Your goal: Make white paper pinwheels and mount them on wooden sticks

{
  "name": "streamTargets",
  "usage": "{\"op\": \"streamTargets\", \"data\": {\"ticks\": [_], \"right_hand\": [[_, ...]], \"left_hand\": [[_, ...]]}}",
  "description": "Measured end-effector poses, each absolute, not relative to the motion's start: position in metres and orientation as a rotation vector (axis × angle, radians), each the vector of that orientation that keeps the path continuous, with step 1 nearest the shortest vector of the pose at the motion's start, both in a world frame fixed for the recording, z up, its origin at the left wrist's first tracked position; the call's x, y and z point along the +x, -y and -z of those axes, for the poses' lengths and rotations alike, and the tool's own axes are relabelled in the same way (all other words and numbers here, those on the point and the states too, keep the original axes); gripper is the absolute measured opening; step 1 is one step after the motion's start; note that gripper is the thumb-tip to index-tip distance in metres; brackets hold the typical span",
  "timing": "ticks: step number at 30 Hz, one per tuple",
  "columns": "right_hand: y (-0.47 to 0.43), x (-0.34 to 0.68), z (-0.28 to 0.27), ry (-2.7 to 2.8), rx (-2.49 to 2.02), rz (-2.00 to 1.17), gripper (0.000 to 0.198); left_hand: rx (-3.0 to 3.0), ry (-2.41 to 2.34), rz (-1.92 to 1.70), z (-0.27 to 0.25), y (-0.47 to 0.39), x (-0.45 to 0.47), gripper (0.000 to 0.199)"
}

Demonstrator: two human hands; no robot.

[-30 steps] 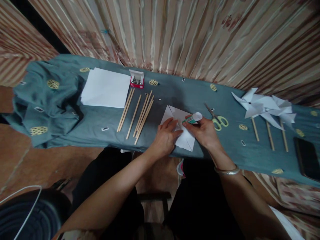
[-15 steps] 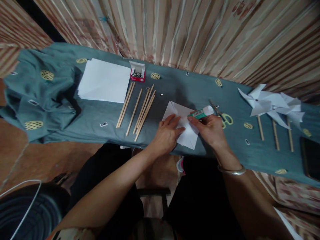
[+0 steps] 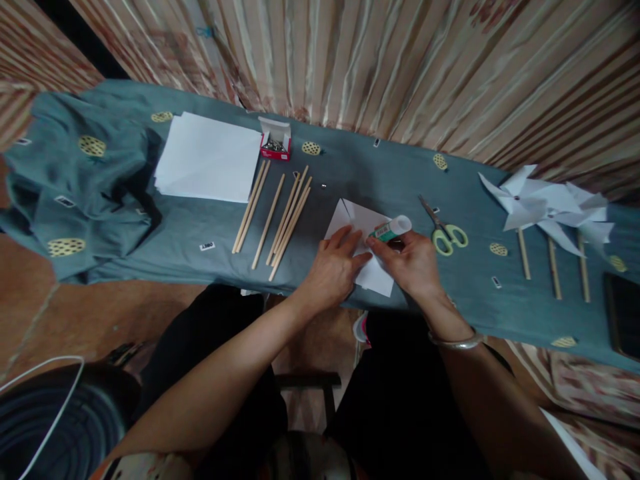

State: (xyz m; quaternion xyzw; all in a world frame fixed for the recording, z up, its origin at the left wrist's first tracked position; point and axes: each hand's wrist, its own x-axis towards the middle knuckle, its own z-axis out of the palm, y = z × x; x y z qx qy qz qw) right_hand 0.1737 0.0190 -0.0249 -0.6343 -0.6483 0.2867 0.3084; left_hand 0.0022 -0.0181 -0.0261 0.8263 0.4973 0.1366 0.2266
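Observation:
A square of white paper (image 3: 377,277) with cuts at its corners lies on the cloth in front of me. My left hand (image 3: 334,268) rests on its left part, fingers stretched out and pressing it flat. In my right hand (image 3: 411,261) is a green and white glue stick (image 3: 391,230), tilted, its lower end over the middle of the paper; whether that end touches is hidden by my fingers. Just right of that hand lie scissors (image 3: 443,230) with pale green handles, blades apart.
Several wooden sticks (image 3: 270,220) lie left of the paper, below a red box of pins (image 3: 275,141) and a stack of white sheets (image 3: 210,157). Paper pinwheels (image 3: 520,197) on sticks lie at the right, near a dark phone (image 3: 623,313). A curtain (image 3: 350,67) hangs behind.
My right hand has moved left with the glue stick, towards the paper's middle and my left fingers. The scissors' handles are now uncovered. The left hand has stayed on the paper.

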Motion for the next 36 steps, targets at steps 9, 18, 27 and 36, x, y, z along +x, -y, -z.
{"op": "streamTargets", "data": {"ticks": [9, 18, 27, 36], "right_hand": [[-0.0202, 0.1691, 0.0255, 1.720, -1.693, -0.728, 0.039], [-0.0206, 0.1657, 0.0243, 1.778, -1.649, -0.779, 0.036], [-0.0207, 0.1665, 0.0236, 1.845, -1.631, -0.776, 0.043], [-0.0191, 0.1706, 0.0244, 1.884, -1.649, -0.795, 0.042]], "left_hand": [[2.262, -1.360, -0.387, 0.0257, 0.0192, 0.0022, 0.049], [2.262, -1.367, -0.402, 0.0258, 0.0185, 0.0019, 0.047], [2.267, -1.372, -0.423, 0.0287, 0.0191, 0.0017, 0.048], [2.279, -1.383, -0.389, 0.0287, 0.0185, 0.0021, 0.041]]}}
